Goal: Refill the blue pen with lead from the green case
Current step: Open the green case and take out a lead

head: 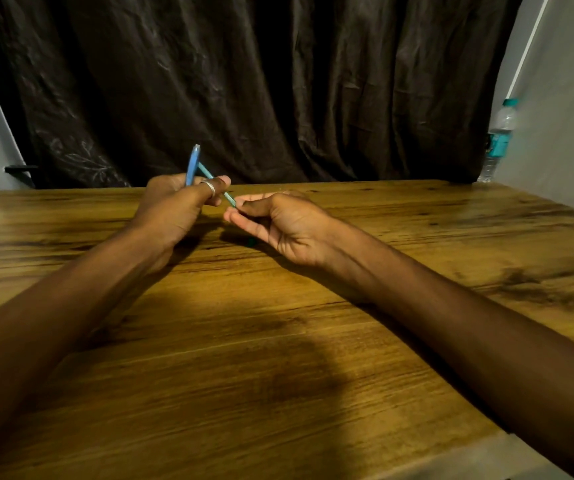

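- Bare wooden surface (pixel 278 358) nearest, forearms crossing it.
- Small green thing (pixel 251 241), possibly the case's cap, on the surface under the right hand (pixel 289 226).
- Right fingers (pixel 244 202) pinched on the green case (pixel 225 192); long axis toward 10 o'clock.
- Left hand (pixel 174 209) closed around the blue pen (pixel 192 166), upright, touching the case's far end.

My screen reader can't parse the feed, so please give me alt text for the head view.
Above a wooden table, the left hand grips a blue pen upright along with a thin blue-green stick that slants down to the right hand, whose fingers meet its lower tip. Behind hangs a dark curtain; a water bottle stands far right.
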